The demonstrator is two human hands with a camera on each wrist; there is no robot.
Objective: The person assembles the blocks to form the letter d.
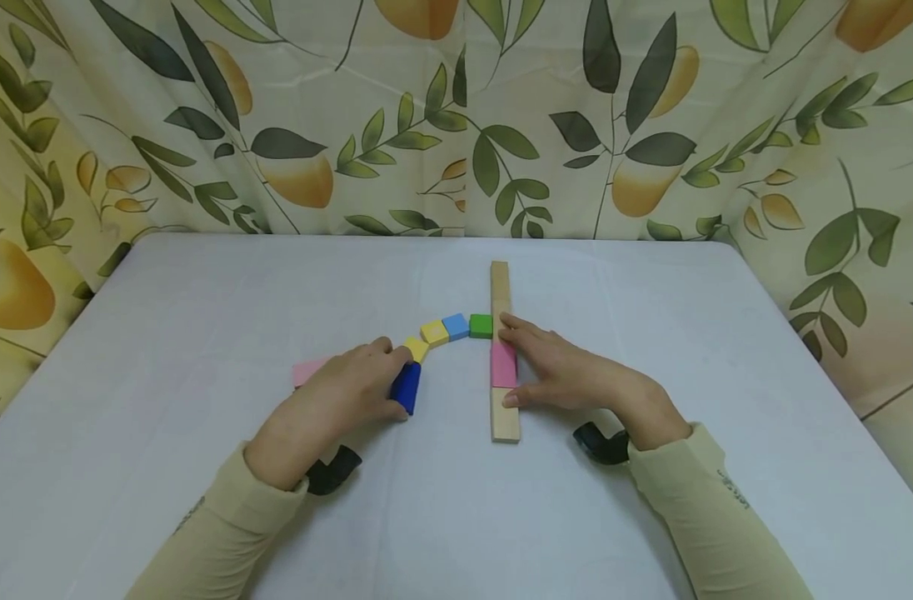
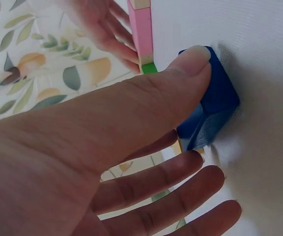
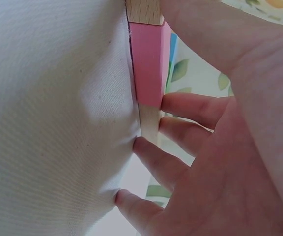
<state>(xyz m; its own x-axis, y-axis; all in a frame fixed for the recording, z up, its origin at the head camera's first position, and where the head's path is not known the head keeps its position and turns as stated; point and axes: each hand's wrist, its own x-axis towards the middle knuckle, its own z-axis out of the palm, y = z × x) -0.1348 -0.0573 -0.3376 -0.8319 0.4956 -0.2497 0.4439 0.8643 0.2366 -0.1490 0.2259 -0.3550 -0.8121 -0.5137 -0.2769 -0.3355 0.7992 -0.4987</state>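
Note:
My left hand [image 1: 336,387] pinches a dark blue block [image 1: 407,388] between thumb and fingers, low over the table; the left wrist view shows the thumb on one end of it. Past that block curves a row of a yellow block [image 1: 416,348], another yellow block [image 1: 434,333], a light blue block [image 1: 456,327] and a green block [image 1: 481,326]. The green one meets a straight strip made of a pink block [image 1: 504,367] between plain wooden blocks [image 1: 505,415]. Along the strip's right side, my right hand [image 1: 569,371] rests its extended fingers and thumb.
A pale pink block [image 1: 306,370] lies left of my left hand, partly hidden by it. White cloth covers the table [image 1: 202,333]. Behind it hangs a leaf-and-fruit patterned curtain [image 1: 396,183]. Black wrist devices [image 1: 602,444] sit under both wrists.

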